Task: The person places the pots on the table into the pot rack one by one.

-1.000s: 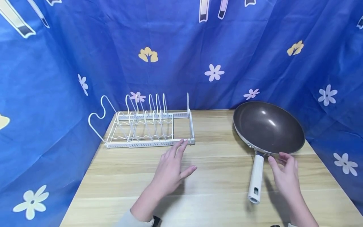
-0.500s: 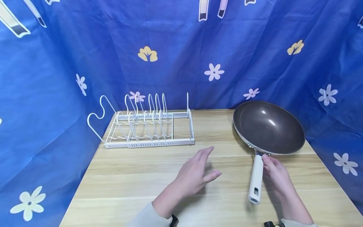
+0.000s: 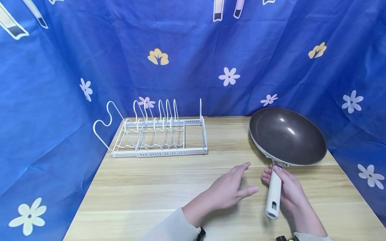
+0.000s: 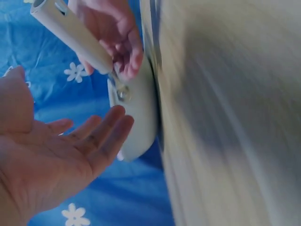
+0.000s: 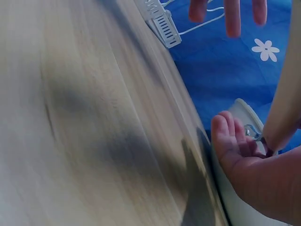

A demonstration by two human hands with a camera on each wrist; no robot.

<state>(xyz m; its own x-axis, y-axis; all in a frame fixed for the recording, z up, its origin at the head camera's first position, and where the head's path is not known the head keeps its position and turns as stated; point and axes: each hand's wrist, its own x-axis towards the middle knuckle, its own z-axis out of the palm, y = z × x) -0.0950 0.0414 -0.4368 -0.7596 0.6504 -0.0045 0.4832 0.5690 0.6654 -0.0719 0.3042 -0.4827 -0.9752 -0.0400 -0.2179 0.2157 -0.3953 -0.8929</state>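
Note:
A deep frying pan (image 3: 286, 137) with a dark inside and a pale outside rests on the wooden table at the right. Its cream handle (image 3: 273, 195) points toward me. My right hand (image 3: 291, 192) holds the handle near the pan, thumb on top and fingers curled beneath. In the right wrist view those curled fingers (image 5: 230, 132) show under the handle. My left hand (image 3: 226, 190) hovers left of the handle with its fingers extended and nothing in it. The left wrist view shows its open palm (image 4: 51, 165) apart from the pan's pale outer wall (image 4: 138, 113).
A white wire rack (image 3: 159, 152) with several upright loops stands on the left half of the table (image 3: 135, 194). Blue flowered cloth (image 3: 193, 67) hangs close behind the table and along both sides.
My right hand has moved left from beside the handle and taken hold of it. My left hand has travelled right from near the rack toward the handle. The pan stays on the table.

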